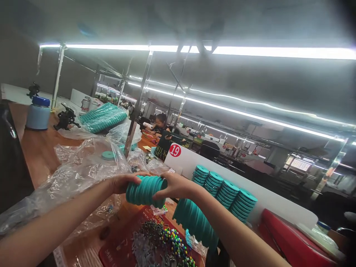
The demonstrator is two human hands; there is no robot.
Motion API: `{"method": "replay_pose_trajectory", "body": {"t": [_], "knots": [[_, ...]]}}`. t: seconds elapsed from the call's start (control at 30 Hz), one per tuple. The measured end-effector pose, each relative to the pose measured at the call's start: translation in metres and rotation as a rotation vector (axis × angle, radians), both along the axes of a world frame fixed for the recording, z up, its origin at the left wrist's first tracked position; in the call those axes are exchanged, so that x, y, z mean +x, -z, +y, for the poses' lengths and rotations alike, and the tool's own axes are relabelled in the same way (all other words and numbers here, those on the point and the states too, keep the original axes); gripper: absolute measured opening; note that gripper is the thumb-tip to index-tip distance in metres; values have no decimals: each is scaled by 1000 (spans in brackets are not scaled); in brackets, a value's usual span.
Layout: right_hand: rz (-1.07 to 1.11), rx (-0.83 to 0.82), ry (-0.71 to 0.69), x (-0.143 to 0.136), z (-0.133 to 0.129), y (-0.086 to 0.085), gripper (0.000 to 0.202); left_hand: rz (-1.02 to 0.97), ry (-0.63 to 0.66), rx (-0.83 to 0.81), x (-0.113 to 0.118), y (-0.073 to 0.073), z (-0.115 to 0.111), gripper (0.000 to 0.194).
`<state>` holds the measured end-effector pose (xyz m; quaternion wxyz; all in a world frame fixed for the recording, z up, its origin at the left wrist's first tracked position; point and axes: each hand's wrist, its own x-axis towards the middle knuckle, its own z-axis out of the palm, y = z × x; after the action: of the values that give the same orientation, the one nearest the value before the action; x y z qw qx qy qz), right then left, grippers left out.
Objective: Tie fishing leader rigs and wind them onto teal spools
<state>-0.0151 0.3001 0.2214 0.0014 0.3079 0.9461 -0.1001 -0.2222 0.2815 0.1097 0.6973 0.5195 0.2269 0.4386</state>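
Observation:
Between my two hands is a sideways stack of teal round grooved discs (145,191). My left hand (124,183) grips its left end, thumb on top. Around the right end my right hand (176,185) is closed, thumb across the front. Just right of it, partly behind my right forearm, lies another teal row of discs (194,218). Several upright disc stacks (222,189) stand beyond, against a white divider. Below my hands a red mat (119,237) carries colourful beads (175,239), small dark metal pieces (151,228) and clear plastic bits (141,246).
Crumpled clear plastic bags (80,174) cover the left of the table, with one teal disc (108,155) among them. Behind are a blue-lidded jar (38,115) and bagged teal discs (104,116). A metal post (136,115) rises ahead; a red case (292,241) sits right. Another person (160,124) sits beyond.

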Motion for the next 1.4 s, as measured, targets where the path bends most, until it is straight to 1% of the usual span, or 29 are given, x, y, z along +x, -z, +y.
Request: {"method": "replay_pose_trajectory", "body": {"t": [0.03,0.1,0.23,0.33,0.47,0.53,0.67,0.93,1.1,1.23,1.3,1.4], "knots": [[-6,-6,-11,1,1,1,56,-8,10,-1,2,2,1,65],[31,-11,-10,7,3,2,54,-31,29,-1,7,8,4,64],[100,-145,18,22,6,1,58,-95,55,8,21,20,11,63],[156,-202,69,29,4,2,61,-146,76,10,26,27,13,60],[203,-367,85,37,3,2,51,-200,109,11,29,34,11,61],[200,-394,105,43,3,2,47,-223,119,15,31,37,11,62],[179,-373,166,53,5,-1,45,-274,127,30,37,44,15,65],[149,-364,182,64,4,1,51,-357,146,41,41,50,17,62],[45,-348,203,65,4,-5,65,-395,142,33,42,52,17,60],[20,-357,198,56,1,-13,85,-437,125,27,46,51,15,59],[-38,-288,179,47,-3,-15,94,-450,124,27,48,50,14,58],[-130,-91,130,30,-10,-14,99,-456,131,17,49,48,13,55]]}}
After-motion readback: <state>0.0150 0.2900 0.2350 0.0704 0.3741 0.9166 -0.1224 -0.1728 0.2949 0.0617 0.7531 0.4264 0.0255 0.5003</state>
